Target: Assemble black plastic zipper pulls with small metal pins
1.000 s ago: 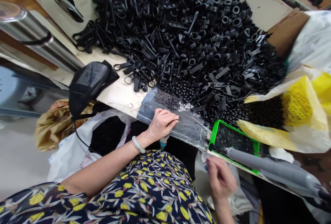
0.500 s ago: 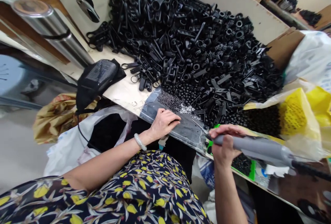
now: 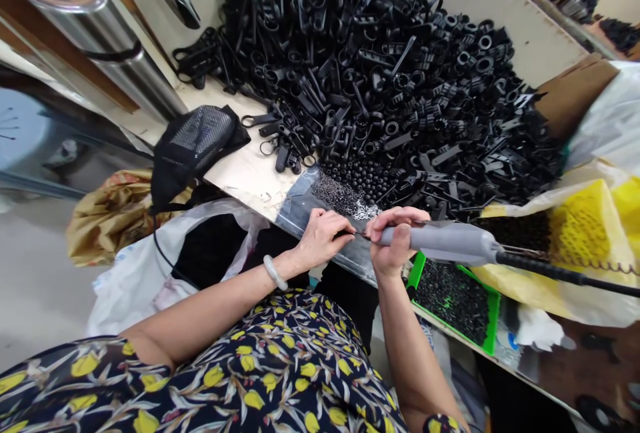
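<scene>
My left hand [image 3: 325, 236] is pinched closed above the grey mat [image 3: 295, 209], and what sits between its fingertips is too small to make out. My right hand [image 3: 395, 239] wraps round a grey corded electric screwdriver [image 3: 450, 241], whose thin tip reaches my left fingertips. Just beyond both hands lie silver pins [image 3: 366, 211], tiny dark parts [image 3: 333, 193] and black beads [image 3: 373, 179]. Behind them rises a big heap of black plastic clips [image 3: 360, 73].
A green tray [image 3: 495, 313] of small black pieces is at the right, near a yellow and white bag [image 3: 585, 233]. At the left stand a steel flask [image 3: 120, 53] and a black mesh pouch [image 3: 195, 139]. A cord trails off right.
My right hand has moved left with the screwdriver, bringing its tip to my left fingertips. More of the green tray shows. The view has shifted slightly.
</scene>
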{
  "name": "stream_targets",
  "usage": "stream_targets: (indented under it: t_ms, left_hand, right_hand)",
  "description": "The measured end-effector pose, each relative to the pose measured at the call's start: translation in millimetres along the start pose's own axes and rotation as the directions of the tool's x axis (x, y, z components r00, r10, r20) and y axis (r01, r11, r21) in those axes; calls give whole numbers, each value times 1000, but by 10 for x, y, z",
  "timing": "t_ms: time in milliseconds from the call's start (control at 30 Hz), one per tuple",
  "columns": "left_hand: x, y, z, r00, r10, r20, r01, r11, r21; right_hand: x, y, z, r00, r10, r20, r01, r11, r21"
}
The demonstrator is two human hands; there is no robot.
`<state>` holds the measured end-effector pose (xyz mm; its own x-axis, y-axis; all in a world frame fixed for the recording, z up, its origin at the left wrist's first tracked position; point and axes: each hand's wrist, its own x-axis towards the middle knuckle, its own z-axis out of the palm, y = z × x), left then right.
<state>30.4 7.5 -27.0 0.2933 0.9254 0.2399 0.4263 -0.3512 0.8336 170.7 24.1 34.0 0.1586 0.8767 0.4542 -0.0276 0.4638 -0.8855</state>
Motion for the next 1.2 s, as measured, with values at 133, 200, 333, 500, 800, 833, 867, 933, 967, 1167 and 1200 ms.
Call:
stream_targets:
  t_ms: [133, 200, 333, 500, 800, 833, 867, 933, 967, 1167, 1200]
  left_hand:
    - [-8, -15, 18, 1000, -3, -5, 3, 1000, -3]
    - [-10, -12, 18, 1000, -5, -10, 5, 1000, -5]
    - [-6, 16, -1, 1000, 6, -16, -6, 1000, 1]
    - [13, 60, -28, 1000, -25, -8, 25, 1000, 0]
    - [24, 76, -22, 999, -53, -6, 53, 998, -17]
    - [25, 77, -24, 999, -53, -7, 53, 998, -20]
    - [25, 76, -26, 999, -52, -6, 52, 998, -23]
    - [22, 66, -26, 999, -48, -3, 48, 998, -27]
    - [18, 57, -23, 999, -44, 0, 44, 999, -27]
    - [-14, -11, 1, 1000, -7, 8, 7, 1000, 10]
    - [-18, -18, 1, 1000, -3, 7, 3, 1000, 14]
  right_hand:
    - [0, 44, -6, 999, 31, 3, -31, 999, -43]
    - [-4, 51, -7, 999, 38, 7, -38, 998, -44]
    - [-18, 35, -9, 999, 33, 22, -32, 999, -40]
    - [-23, 23, -14, 998, 25, 50, -25, 1000, -3]
    - [11, 32, -2, 997, 34, 74, -31, 998, -52]
    - [14, 32, -4, 996, 40, 81, -36, 998, -44]
    - [17, 34, -8, 995, 45, 88, -43, 999, -31]
    - [19, 40, -18, 994, 47, 97, -48, 999, 5]
    - [17, 44, -23, 994, 45, 99, -47, 999, 16]
    - [-24, 91, -27, 991, 67, 115, -60, 996, -68]
    - [-31, 96, -20, 990, 68, 122, -58, 995, -83]
